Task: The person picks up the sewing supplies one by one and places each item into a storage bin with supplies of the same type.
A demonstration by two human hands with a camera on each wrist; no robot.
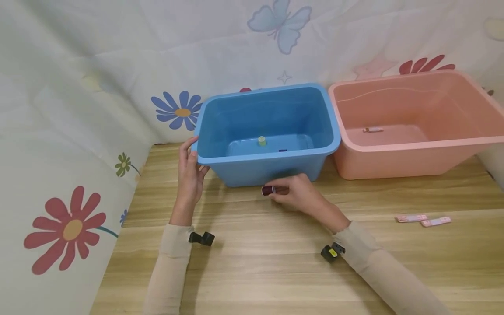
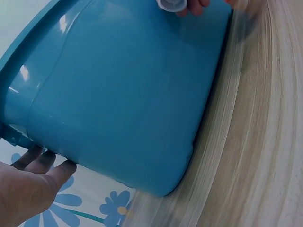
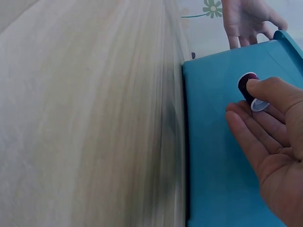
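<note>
My right hand [image 1: 301,194] pinches a spool of dark maroon thread [image 1: 268,190] just in front of the blue tub [image 1: 267,168]. In the right wrist view the thumb presses on the spool [image 3: 248,90], which has white ends. My left hand [image 1: 190,177] holds the left end of the tub at its rim. In the left wrist view its fingers [image 2: 41,163] lie under the rim against the outer wall. Inside the tub stand a pale yellow-green spool [image 1: 261,141] and a small dark blue thing [image 1: 282,151], partly hidden by the front rim.
A pink tub [image 1: 401,162] stands right of the blue one, with a small folded strip [image 1: 373,129] on its floor. Two pinkish folded strips [image 1: 411,218] lie on the wooden table [image 1: 275,271] at the right. A flower-printed cloth [image 1: 118,52] hangs behind.
</note>
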